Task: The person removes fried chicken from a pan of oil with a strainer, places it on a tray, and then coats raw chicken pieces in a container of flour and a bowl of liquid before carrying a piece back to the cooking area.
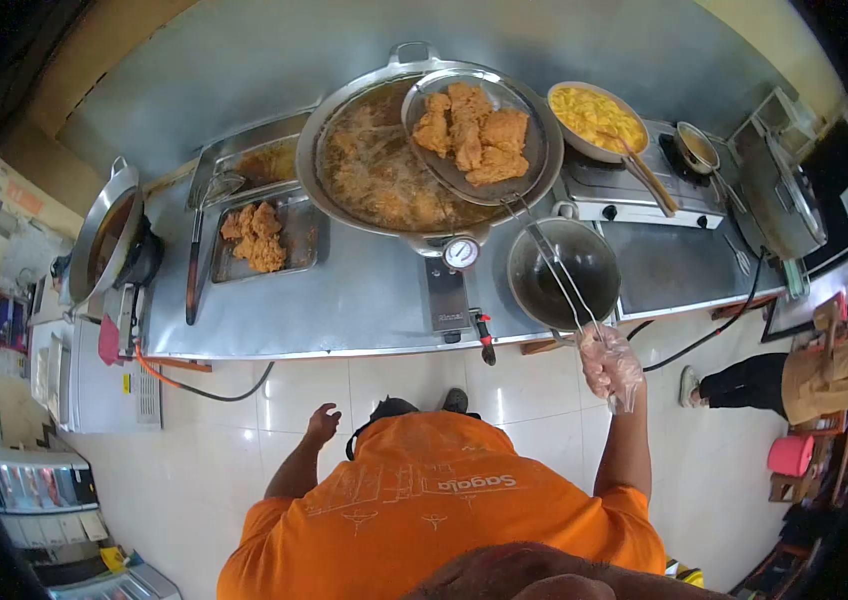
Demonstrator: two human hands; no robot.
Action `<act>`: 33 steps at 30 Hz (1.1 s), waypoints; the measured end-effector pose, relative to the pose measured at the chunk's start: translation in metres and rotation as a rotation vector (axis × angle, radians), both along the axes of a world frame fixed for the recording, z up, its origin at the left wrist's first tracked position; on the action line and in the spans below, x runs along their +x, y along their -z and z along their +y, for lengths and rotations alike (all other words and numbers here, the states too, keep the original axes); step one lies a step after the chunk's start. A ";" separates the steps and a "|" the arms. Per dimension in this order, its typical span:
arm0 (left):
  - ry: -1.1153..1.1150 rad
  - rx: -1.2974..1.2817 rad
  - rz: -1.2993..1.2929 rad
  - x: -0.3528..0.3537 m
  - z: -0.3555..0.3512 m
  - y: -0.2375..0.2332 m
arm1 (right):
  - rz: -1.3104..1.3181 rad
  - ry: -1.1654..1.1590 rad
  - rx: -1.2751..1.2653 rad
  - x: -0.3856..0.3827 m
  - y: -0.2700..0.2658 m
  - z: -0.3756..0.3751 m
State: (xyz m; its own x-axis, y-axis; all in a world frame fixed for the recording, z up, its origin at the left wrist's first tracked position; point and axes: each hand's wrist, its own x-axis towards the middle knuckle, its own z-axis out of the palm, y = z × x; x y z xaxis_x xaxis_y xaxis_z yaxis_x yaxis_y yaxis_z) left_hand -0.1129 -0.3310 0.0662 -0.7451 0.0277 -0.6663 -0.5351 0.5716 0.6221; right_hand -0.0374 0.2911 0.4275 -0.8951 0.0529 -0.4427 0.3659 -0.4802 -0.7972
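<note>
right hand [609,365] tight on loaded skimmer [531,105] over wok [310,140], pot [596,272] beneath (left hand [322,425] open)

Right hand [611,366] fingers [596,352] blurred under glove; thermometer dial [461,252] seemingly unreadable.

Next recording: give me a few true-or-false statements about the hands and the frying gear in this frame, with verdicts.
1. The right hand, in a clear glove, grips the skimmer by its handle. True.
2. The skimmer is empty. False: it holds fried pieces.
3. The left hand holds tongs. False: it holds nothing and is down at the person's side.
4. A tray left of the wok holds fried food. True.
</note>
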 end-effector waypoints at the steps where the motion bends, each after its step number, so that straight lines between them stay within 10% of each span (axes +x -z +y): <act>1: -0.100 0.052 -0.056 -0.002 -0.003 -0.001 | -0.011 0.022 -0.021 0.001 0.003 0.001; 21: 0.422 -0.218 0.561 -0.071 -0.127 0.025 | -0.118 0.480 0.323 -0.035 -0.096 -0.149; 33: -0.250 -0.121 -0.116 -0.054 -0.402 0.093 | -0.192 0.011 0.673 -0.202 -0.219 -0.431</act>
